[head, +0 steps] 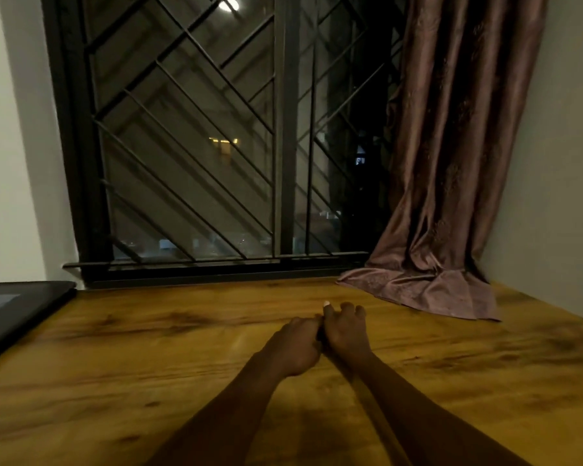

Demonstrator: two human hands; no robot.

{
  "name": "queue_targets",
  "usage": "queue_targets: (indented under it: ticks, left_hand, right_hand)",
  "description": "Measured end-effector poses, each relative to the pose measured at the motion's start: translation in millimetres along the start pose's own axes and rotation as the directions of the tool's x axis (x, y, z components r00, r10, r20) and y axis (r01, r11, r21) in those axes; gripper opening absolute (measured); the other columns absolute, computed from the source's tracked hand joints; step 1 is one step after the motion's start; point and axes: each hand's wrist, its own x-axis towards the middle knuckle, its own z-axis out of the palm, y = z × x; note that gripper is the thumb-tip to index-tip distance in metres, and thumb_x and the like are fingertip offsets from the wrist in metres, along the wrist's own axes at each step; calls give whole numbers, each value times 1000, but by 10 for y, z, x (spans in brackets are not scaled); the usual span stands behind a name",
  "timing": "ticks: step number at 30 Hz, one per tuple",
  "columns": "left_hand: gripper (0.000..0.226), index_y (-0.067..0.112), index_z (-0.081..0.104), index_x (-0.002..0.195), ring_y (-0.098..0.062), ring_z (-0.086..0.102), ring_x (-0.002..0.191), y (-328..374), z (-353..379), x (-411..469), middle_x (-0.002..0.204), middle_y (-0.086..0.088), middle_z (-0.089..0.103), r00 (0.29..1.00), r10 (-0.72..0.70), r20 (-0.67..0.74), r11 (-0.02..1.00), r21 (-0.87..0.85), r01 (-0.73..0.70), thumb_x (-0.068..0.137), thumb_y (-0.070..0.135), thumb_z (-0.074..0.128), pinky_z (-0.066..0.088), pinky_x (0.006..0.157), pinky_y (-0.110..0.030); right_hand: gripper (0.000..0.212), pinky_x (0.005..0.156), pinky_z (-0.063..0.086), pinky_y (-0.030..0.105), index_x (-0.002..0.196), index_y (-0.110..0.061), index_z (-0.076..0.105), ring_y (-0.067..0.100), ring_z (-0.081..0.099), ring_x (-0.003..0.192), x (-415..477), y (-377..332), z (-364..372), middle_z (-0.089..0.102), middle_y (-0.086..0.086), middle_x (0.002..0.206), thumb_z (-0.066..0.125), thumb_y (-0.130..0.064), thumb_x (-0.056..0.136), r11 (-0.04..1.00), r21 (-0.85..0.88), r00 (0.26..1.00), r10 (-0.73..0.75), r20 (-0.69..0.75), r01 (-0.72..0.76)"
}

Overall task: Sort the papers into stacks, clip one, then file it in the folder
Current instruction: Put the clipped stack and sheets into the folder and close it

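Two bare forearms are stretched over a wooden table [148, 331], with the left hand [297, 344] and right hand [345, 331] set touching, side by side, near its middle. The right hand's fingers [349, 309] are loosely bent and nothing is seen in them. The left hand's fingers are hidden, so its grip cannot be told. No papers or clip are in view. A dark flat object [21, 311] is laid at the table's left edge; whether it is the folder cannot be told. Sorting is judged not yet begun: the papers must first be fetched and laid down.
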Motion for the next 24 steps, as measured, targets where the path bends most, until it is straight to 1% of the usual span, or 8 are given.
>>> queue_targets:
  ticks: [2, 4, 10, 14, 16, 19, 21, 24]
  left_hand:
    - [31, 26, 56, 123, -26, 56, 110, -96, -128, -76, 118, -6, 63, 1000, -19, 1, 998, 55, 19, 93, 27, 53, 50, 86, -39]
    - [28, 24, 60, 119, -23, 56, 108, -260, -269, -169, 116, -4, 64, 999, -41, -14, 995, 90, 42, 92, 31, 58, 49, 84, -36]
    - [23, 23, 65, 112, -20, 60, 98, -850, -743, -623, 108, -4, 67, 989, -133, -64, 981, 133, 141, 91, 32, 63, 47, 77, -32]
    - [26, 26, 64, 118, -20, 59, 111, -1315, -1056, -1000, 121, 1, 65, 969, -208, -136, 970, 98, 222, 92, 27, 62, 49, 91, -33]
    - [41, 28, 59, 133, -18, 56, 122, -1491, -1168, -1156, 136, 5, 59, 958, -248, -144, 960, 93, 262, 93, 18, 59, 47, 98, -30]
    - [57, 30, 53, 140, -16, 51, 131, -1640, -1269, -1328, 143, 6, 54, 946, -282, -161, 952, 79, 297, 87, 8, 52, 46, 105, -33]
    - [64, 31, 56, 137, -17, 58, 119, -1675, -1307, -1396, 133, 5, 62, 951, -272, -150, 956, 67, 285, 79, 5, 47, 50, 92, -29]
    - [59, 30, 63, 124, -20, 60, 86, -1745, -1369, -1460, 100, -2, 69, 954, -265, -140, 958, 76, 277, 75, 1, 48, 46, 66, -29]
  right_hand:
    - [35, 83, 44, 31, 115, 7, 57, 41, 53, 102, -70, -277, 141, 56, 28, 107, 40, -15, 93, 959, 248, 990, 128, 64, -140]
    - [40, 98, 35, 29, 129, 4, 44, 31, 41, 123, -72, -456, 278, 43, 22, 132, 36, -22, 99, 950, 256, 984, 176, 27, -177]
    - [46, 69, 54, 33, 140, -10, 37, 31, 58, 107, -40, -1133, 835, 35, 9, 144, 44, -30, 99, 905, 369, 964, 129, 234, -211]
    - [76, 91, 51, 38, 147, -19, 29, 28, 42, 131, -133, -1420, 1109, 23, 8, 156, 66, -29, 81, 905, 361, 912, 63, 404, -223]
    - [80, 82, 51, 31, 146, -19, 31, 28, 47, 126, -202, -1537, 1180, 32, 9, 151, 69, -24, 75, 930, 317, 888, 21, 460, -187]
    - [33, 67, 43, 22, 118, -20, 54, 19, 58, 97, -317, -1695, 1251, 55, 6, 122, 59, -13, 86, 960, 280, 887, -117, 447, -15]
    - [14, 62, 42, 23, 89, -21, 60, 13, 57, 79, -382, -1789, 1305, 63, 1, 97, 50, -11, 91, 956, 284, 904, -188, 384, 79]
    - [14, 58, 40, 17, 88, -12, 68, 12, 57, 74, -438, -1950, 1441, 67, 1, 87, 54, -10, 89, 944, 316, 909, -210, 360, 93]
